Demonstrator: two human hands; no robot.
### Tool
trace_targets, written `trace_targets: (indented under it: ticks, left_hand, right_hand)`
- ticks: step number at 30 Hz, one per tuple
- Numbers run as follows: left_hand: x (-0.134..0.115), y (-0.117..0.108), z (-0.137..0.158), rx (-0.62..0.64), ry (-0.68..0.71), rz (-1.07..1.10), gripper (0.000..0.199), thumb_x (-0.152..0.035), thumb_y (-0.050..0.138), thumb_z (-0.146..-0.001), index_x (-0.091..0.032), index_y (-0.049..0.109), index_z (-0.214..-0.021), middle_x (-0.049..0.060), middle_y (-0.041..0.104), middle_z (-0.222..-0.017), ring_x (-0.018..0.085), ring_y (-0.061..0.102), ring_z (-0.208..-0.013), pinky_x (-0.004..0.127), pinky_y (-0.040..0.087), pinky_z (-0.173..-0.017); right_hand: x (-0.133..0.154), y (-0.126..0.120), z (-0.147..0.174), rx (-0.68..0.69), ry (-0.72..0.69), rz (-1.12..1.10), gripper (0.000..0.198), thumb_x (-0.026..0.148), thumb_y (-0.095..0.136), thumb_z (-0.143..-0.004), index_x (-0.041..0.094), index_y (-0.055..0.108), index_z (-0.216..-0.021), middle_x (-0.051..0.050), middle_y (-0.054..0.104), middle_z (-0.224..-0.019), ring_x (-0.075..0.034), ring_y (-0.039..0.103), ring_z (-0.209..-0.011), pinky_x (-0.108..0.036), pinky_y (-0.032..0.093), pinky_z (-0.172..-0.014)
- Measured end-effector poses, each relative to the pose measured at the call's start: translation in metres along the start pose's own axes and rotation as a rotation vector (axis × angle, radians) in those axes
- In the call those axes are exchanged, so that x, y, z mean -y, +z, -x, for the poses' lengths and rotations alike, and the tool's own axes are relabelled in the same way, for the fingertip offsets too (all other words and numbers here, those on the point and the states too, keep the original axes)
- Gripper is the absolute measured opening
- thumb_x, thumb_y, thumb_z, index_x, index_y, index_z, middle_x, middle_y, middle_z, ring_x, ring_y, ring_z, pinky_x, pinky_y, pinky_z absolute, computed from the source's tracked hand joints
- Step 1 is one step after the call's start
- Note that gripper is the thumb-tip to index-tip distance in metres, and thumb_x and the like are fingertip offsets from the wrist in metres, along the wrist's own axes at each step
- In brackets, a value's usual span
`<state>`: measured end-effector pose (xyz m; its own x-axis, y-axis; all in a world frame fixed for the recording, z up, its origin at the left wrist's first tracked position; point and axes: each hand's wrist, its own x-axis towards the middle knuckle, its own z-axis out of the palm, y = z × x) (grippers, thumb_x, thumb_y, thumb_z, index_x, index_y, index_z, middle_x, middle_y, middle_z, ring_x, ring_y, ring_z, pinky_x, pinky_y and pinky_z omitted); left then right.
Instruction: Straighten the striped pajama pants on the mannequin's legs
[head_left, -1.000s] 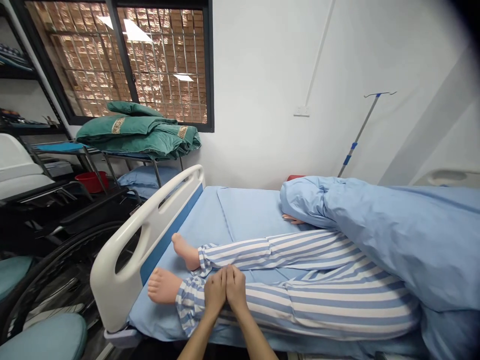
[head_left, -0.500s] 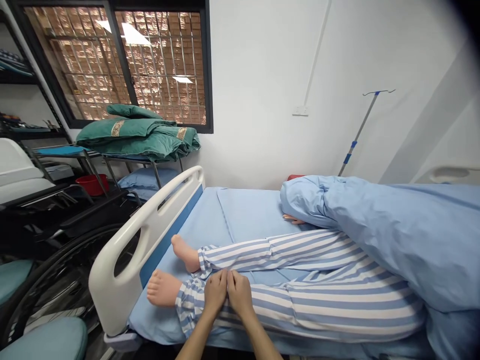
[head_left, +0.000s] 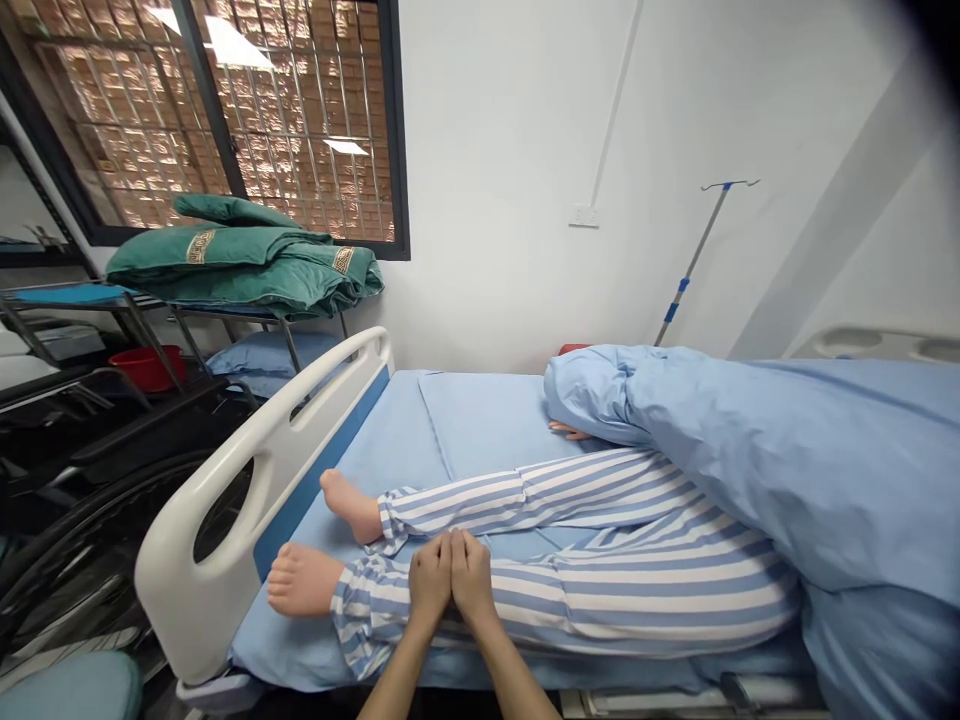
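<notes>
My left hand and my right hand are side by side, touching along their inner edges. Both are closed, knuckles up and fingers curled away from me; no object shows in either. They are over the near lower leg in blue-and-white striped trousers; whether they press on it I cannot tell. The legs belong to a figure lying on the bed, with a bare near foot and a bare far foot at the left. A light blue quilt hides its upper body, and some fingertips stick out.
At the left end of the bed stands a white footboard, with a black wheelchair beyond it. Folded green bedding lies on a stand below the window. A red basin sits underneath. An IV pole rises behind the bed.
The view has turned slightly to the right, so the bed and room sit farther left in the picture. My hands stay together over the near leg.
</notes>
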<state>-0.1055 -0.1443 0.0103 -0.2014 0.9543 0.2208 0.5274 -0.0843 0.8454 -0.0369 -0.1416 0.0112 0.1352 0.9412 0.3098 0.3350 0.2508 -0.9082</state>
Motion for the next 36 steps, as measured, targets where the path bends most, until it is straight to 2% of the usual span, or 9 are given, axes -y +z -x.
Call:
trace_targets:
  ticks: [3, 6, 12, 16, 20, 23, 28, 33, 36]
  left_hand:
    - [0.0, -0.002, -0.002, 0.039, 0.018, 0.062, 0.039, -0.038, 0.029, -0.076, -0.015, 0.055, -0.06, 0.004, 0.058, -0.06, 0.013, 0.048, -0.059, 0.022, 0.034, -0.056]
    - [-0.001, -0.005, -0.002, 0.057, 0.033, 0.097, 0.04, -0.038, 0.029, -0.077, -0.014, 0.052, -0.056, 0.002, 0.054, -0.054, 0.012, 0.045, -0.056, 0.021, 0.033, -0.054]
    - [0.002, -0.002, -0.002, 0.026, 0.018, 0.14, 0.034, -0.037, 0.034, -0.075, -0.015, 0.05, -0.055, 0.001, 0.053, -0.054, 0.011, 0.044, -0.056, 0.022, 0.032, -0.055]
    - [-0.018, -0.006, -0.018, 0.021, -0.058, 0.209, 0.038, -0.041, 0.034, -0.074, -0.016, 0.038, -0.045, -0.003, 0.039, -0.043, 0.009, 0.036, -0.046, 0.021, 0.028, -0.048]
    - [-0.04, -0.009, -0.029, -0.013, -0.018, 0.273, 0.039, -0.042, 0.033, -0.074, -0.017, 0.034, -0.044, -0.005, 0.032, -0.041, 0.007, 0.032, -0.043, 0.02, 0.028, -0.047]
    - [-0.032, -0.002, -0.018, -0.001, 0.012, 0.195, 0.038, -0.04, 0.031, -0.075, -0.017, 0.04, -0.046, -0.003, 0.039, -0.043, 0.009, 0.036, -0.045, 0.021, 0.029, -0.048]
    - [-0.007, 0.012, 0.006, -0.018, 0.081, -0.141, 0.031, -0.032, 0.032, -0.075, -0.018, 0.054, -0.059, 0.004, 0.057, -0.058, 0.013, 0.048, -0.057, 0.023, 0.031, -0.057]
    - [-0.012, 0.008, 0.002, 0.03, 0.09, -0.159, 0.039, -0.033, 0.025, -0.078, -0.018, 0.056, -0.061, 0.006, 0.061, -0.063, 0.014, 0.052, -0.06, 0.022, 0.033, -0.057]
    - [-0.012, 0.008, 0.001, 0.015, 0.087, -0.146, 0.039, -0.034, 0.026, -0.078, -0.018, 0.056, -0.059, 0.005, 0.06, -0.06, 0.014, 0.052, -0.059, 0.022, 0.033, -0.057]
  right_hand:
    - [0.007, -0.004, -0.007, 0.015, -0.002, 0.016, 0.035, 0.033, 0.032, -0.08, 0.016, 0.042, -0.051, 0.002, 0.044, -0.046, -0.008, 0.037, -0.045, -0.02, 0.023, -0.046]
    - [0.012, -0.012, -0.011, 0.049, -0.073, 0.059, 0.037, 0.034, 0.031, -0.081, 0.016, 0.042, -0.051, 0.003, 0.042, -0.045, -0.008, 0.035, -0.045, -0.021, 0.022, -0.047]
    - [0.001, -0.013, -0.003, 0.05, -0.132, 0.178, 0.035, 0.03, 0.031, -0.081, 0.016, 0.046, -0.053, 0.0, 0.049, -0.049, -0.009, 0.04, -0.048, -0.023, 0.02, -0.049]
    - [-0.005, -0.011, -0.003, 0.029, -0.108, 0.128, 0.037, 0.032, 0.029, -0.082, 0.016, 0.045, -0.052, 0.001, 0.046, -0.048, -0.009, 0.039, -0.047, -0.023, 0.021, -0.048]
    - [-0.007, -0.013, -0.008, -0.008, -0.07, 0.027, 0.039, 0.035, 0.03, -0.081, 0.015, 0.043, -0.051, 0.003, 0.043, -0.046, -0.008, 0.036, -0.045, -0.021, 0.022, -0.046]
    - [-0.01, -0.013, -0.008, -0.019, -0.041, -0.013, 0.037, 0.035, 0.031, -0.08, 0.015, 0.043, -0.052, 0.002, 0.043, -0.047, -0.008, 0.036, -0.046, -0.021, 0.023, -0.046]
    - [-0.007, -0.013, -0.008, -0.042, 0.007, -0.046, 0.034, 0.033, 0.033, -0.079, 0.016, 0.039, -0.05, 0.004, 0.039, -0.046, -0.008, 0.035, -0.046, -0.021, 0.024, -0.045]
    - [0.016, -0.023, -0.021, -0.021, -0.065, -0.002, 0.037, 0.036, 0.033, -0.079, 0.016, 0.04, -0.049, 0.005, 0.036, -0.044, -0.008, 0.032, -0.044, -0.021, 0.023, -0.045]
    - [0.019, -0.027, -0.023, -0.01, -0.096, 0.035, 0.038, 0.036, 0.031, -0.08, 0.016, 0.041, -0.049, 0.005, 0.036, -0.043, -0.008, 0.032, -0.044, -0.021, 0.022, -0.045]
